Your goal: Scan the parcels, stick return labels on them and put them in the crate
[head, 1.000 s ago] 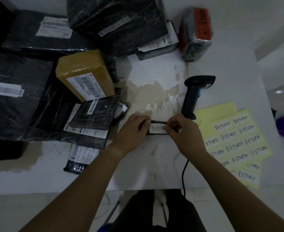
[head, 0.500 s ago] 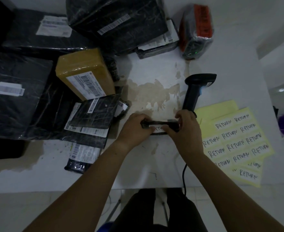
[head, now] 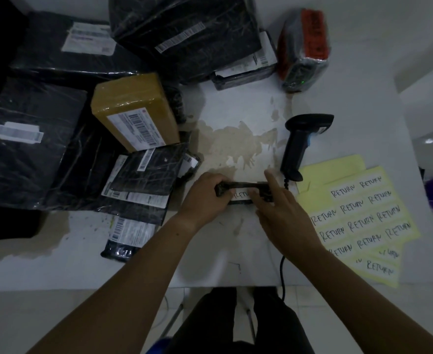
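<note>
1. Between the two hands, near the front edge of the white table, a small black parcel is held just above the tabletop, its long side running from one hand to the other.
2. The left hand grips the parcel's left end, with its fingers curled over the top and the thumb tucked beneath.
3. The right hand is spread with fairly straight fingers. Its index finger reaches past the parcel's right end and its thumb lies against the near face.
4. A white return label sits on that near face, between the left fingers and the right thumb. Only part of its handwriting shows.
5. Just beyond the right hand a black scanner stands upright on the table, and its cable runs down past the right wrist.
6. To the right of the right hand lie yellow label sheets, overlapping, with rows of stickers marked RETURN.
7. To the left of the left hand are heaped black parcels bearing barcode labels, with a brown parcel lying on top of them.
8. Far beyond the right hand, at the table's back, is an orange-wrapped parcel.
9. A brownish stain marks the tabletop just beyond both hands.
</note>
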Tool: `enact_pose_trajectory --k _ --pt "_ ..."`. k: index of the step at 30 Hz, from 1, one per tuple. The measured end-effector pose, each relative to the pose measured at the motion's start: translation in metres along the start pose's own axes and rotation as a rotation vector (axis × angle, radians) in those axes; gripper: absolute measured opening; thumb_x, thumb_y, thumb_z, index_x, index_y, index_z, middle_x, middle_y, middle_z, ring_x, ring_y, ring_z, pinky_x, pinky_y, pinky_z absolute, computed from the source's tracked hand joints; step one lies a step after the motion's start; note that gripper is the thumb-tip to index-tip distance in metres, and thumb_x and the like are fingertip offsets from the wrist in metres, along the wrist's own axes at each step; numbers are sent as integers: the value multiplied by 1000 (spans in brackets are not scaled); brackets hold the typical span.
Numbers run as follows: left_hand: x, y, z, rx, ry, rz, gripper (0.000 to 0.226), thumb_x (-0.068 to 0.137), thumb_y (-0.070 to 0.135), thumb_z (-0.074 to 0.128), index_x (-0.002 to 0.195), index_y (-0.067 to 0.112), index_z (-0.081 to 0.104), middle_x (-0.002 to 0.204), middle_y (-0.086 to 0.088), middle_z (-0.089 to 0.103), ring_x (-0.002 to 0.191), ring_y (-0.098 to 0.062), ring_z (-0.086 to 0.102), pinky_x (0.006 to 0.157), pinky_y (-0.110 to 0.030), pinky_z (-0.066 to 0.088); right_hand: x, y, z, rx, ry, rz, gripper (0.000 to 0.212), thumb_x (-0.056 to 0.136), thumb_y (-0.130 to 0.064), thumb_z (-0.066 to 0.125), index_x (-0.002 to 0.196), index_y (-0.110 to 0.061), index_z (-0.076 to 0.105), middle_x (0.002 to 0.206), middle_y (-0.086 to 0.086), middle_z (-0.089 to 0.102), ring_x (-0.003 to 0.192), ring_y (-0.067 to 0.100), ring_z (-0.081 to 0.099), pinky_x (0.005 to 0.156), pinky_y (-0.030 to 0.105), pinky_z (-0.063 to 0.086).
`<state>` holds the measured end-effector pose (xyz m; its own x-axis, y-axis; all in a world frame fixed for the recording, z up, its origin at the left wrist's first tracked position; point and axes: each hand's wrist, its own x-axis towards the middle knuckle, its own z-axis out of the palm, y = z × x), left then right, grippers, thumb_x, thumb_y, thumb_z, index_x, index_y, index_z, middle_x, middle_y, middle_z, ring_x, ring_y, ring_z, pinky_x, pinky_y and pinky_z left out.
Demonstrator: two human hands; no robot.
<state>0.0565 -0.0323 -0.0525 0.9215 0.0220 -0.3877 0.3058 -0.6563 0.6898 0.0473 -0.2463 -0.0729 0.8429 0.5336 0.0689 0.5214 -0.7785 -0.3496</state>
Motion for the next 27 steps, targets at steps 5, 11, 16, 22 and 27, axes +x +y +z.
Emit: enact_pose_trajectory --k 5,11,16,22,27 --pt "-10 3 5 -24 82 12 25 99 20 61 124 16 64 116 4 57 106 -7 52 80 2 33 8 11 -6 82 4 12 9 84 -3 75 92 -3 70 147 17 50 81 35 70 56 43 58" --pt "-17 8 17 -312 102 -99 48 85 17 78 129 19 60 129 -2 55 115 -15 58 99 -25 50 17 3 -22 590 71 457 54 84 -33 78 131 -20 54 114 -10 62 97 5 61 79 10 50" --pt "-30 37 10 -575 170 -174 42 88 5 68 114 39 68 131 3 63 114 -12 63 95 -26 54 18 8 -43 614 92 478 29 80 -33 81 105 -24 69 97 -14 67 89 1 62 80 18 54" --pt "-60 89 -21 -963 213 -314 30 100 3 49 110 21 70 110 -5 69 94 -15 65 72 -22 54 2 11 -94 811 57 316 49 84 -17 76 131 -26 62 121 -12 68 106 1 64 91 24 55" --pt "-83 114 -39 -1001 201 -308 39 97 -2 41 116 18 69 116 -7 69 99 -18 65 74 -25 55 0 12 -132 663 99 165 54 83 -14 79 132 -24 61 116 -10 69 94 4 66 86 29 57"
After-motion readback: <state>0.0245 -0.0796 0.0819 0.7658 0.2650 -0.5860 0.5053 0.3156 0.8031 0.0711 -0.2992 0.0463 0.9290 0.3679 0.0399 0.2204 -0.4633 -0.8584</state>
